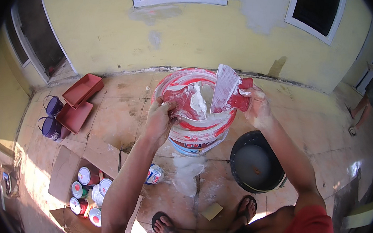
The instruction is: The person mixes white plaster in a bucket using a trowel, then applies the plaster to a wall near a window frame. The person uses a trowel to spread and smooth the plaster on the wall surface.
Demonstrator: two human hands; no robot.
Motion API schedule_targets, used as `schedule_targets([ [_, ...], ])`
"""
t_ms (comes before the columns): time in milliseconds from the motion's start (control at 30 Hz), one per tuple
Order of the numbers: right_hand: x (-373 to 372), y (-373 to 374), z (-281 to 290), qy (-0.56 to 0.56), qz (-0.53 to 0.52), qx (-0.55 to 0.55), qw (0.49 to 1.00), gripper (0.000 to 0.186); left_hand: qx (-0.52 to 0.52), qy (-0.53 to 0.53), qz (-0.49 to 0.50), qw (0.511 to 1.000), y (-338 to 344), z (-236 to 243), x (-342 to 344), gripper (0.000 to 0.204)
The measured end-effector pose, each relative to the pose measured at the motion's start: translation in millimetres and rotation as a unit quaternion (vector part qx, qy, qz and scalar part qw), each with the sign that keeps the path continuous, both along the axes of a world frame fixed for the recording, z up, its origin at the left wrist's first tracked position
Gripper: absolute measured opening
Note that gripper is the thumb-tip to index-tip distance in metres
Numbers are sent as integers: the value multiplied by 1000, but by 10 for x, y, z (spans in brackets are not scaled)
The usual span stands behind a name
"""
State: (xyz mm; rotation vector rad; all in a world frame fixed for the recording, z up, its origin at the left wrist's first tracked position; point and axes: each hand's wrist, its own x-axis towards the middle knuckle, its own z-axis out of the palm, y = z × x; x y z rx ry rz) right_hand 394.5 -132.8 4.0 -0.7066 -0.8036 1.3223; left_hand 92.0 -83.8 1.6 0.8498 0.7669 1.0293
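Bucket (195,137): large, red and white, smeared with white paste, standing on the tiled floor (120,110) in front of the yellow wall (114,26), tilted toward the camera. Left hand (159,118) clenched over the near-left rim, thumb inside, steadying the tilt. Right hand (258,108) closed around the red handle of a wide scraper (226,90), held over the bucket's right side. Scraper blade pale, coated in white, long axis running steeply up and down, lower edge pointing into the mound of white paste (199,102) inside the bucket. Paste directly below and slightly left of the blade; whether edge and paste touch cannot be told. Right hand clearly the nearer to the paste; left hand on the rim, apart from it.

Black tub (255,164) on the floor just right of the bucket, below the right forearm, pale residue inside. White spill (187,172) on the tiles just in front of the bucket, a small crumpled packet (155,174) beside it. Further left: two red trays (79,100), two purple pails (52,116), several small tins (86,192) on flattened cardboard (lids mostly on). Sandalled feet (204,220) at lower edge. Another person's legs (359,111) at far right, well apart.
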Motion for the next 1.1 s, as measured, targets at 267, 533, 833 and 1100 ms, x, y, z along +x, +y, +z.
schedule_targets([
  [267,-214,230,-130,33,49,-143,988,22,-46,-34,-22,998,-161,125,115,23],
  [533,138,166,31,-214,-97,-99,967,23,18,-12,82,996,-12,-4,-211,21],
  [833,286,889,297,-597,-80,-177,778,17,41,79,129,988,-64,44,-429,20],
  [1100,-5,1232,-61,-510,2,-99,855,20,32,100,165,981,-116,-15,-687,20],
])
